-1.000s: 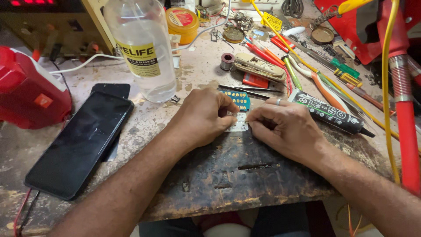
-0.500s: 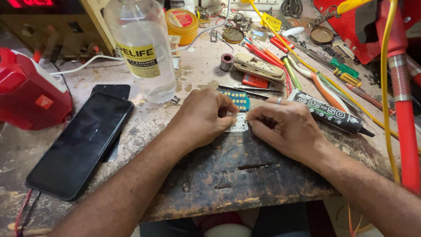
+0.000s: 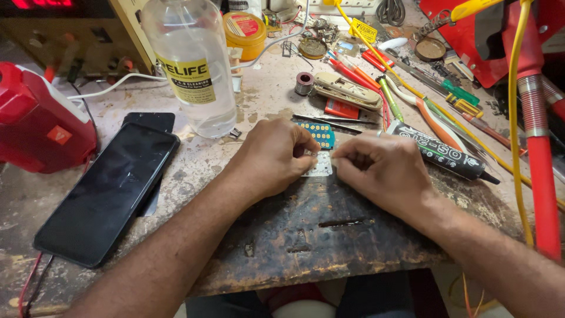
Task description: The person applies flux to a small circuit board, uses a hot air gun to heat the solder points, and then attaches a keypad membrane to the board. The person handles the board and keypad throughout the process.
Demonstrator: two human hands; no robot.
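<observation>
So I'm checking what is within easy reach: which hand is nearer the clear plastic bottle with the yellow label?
Left. The left hand lies just below and right of the clear plastic bottle; the right hand lies farther right, beyond it.

I'm in a phone repair workshop: my scarred counter (image 3: 306,235) holds a smartphone (image 3: 106,194), a cleaning-fluid bottle (image 3: 191,65), a glue tube (image 3: 441,153), screwdrivers (image 3: 465,97) and a solder spool (image 3: 303,83) (all well used).

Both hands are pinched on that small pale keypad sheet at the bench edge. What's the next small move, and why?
Probably keep the left hand pressing the pale keypad sheet flat while the right hand works its near edge. Both sets of fingertips meet on the sheet, and the blue circuit board lies just behind it, so a slip could knock it.
</observation>
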